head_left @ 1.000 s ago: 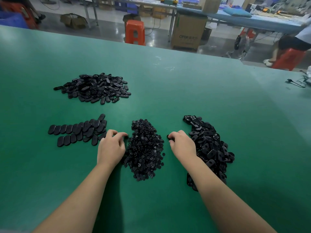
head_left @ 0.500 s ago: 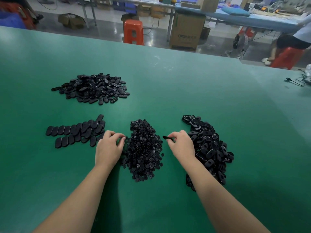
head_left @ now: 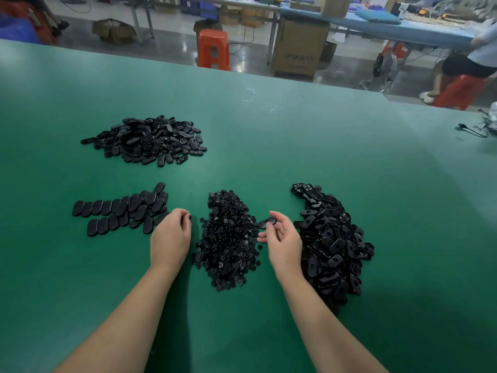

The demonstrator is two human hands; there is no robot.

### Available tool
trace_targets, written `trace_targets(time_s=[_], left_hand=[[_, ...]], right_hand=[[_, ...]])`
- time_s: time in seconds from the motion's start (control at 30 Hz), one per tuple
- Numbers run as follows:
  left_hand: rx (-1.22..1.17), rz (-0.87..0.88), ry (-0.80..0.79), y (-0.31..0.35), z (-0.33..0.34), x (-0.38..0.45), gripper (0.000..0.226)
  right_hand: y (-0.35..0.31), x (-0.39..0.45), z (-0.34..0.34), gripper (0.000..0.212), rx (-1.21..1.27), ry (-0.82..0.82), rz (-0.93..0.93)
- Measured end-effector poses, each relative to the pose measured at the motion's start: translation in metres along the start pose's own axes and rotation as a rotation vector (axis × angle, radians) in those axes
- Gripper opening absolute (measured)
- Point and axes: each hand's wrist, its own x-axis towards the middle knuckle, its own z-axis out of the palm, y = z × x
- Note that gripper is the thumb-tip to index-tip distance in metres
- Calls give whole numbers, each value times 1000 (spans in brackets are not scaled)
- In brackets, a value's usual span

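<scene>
Shell toward insert
Right hand [head_left: 283,239] pinches oval shell [head_left: 266,223] pointing left — left hand [head_left: 171,235] pinches a small piece [head_left: 190,217].

Left hand [head_left: 170,238] pinches small part [head_left: 190,217]; right hand [head_left: 283,242] pinches oval cover [head_left: 267,222].

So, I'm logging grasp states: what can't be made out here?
Head view, left hand: curled fingers hide whether it holds the black speck at its tips.
Head view, middle pile: single parts too small to tell apart.
Head view, oval piece pinched by right hand: fingers cover its end.
</scene>
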Motion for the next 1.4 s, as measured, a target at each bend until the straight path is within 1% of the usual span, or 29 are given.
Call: trace_targets(time_s=[0.07,0.1,0.23,0.37,0.5,0.53,0.63,0.67,0.93,1.07,1.13,1.2,1.23,1.3,1.4], left_hand=[[-15,8,0,0,0,-1,13],[-18,14,1,0,0,-1,13],[-18,44,6,-1,0,-1,10],[-31,60,-2,-2,1,-1,12],[-55,43,-8,-2,1,-2,26],[-50,48,-9,-2,1,-2,27],[-15,87,-13,-3,1,-1,19],[-12,89,-14,-3,1,-1,18],[-39,50,4,0,-3,-1,15],[-91,58,48,20,-8,-7,15],[-140,120,5,47,-5,-12,15],[-214,170,-104,79,3,-16,13],[-262,170,-159,94,8,-17,12],[-335,117,-247,118,18,-16,13],[-346,76,-343,136,31,-16,12]], right_hand=[[2,-3,3,39,16,28,-2],[2,-3,3,40,19,45,-6],[4,-3,2,21,0,92,-19],[5,-4,3,11,36,117,-8],[5,-2,2,10,90,131,14],[5,-2,1,11,95,128,19],[5,-2,1,22,109,117,31],[5,-2,1,22,111,116,31],[4,-2,3,9,36,132,-11],[4,-1,5,6,13,121,-28],[6,0,4,8,-4,120,-28],[8,1,3,11,-49,139,-44],[10,1,2,12,-67,155,-55],[11,1,3,12,-70,179,-63],[9,3,4,12,-54,163,-51]])
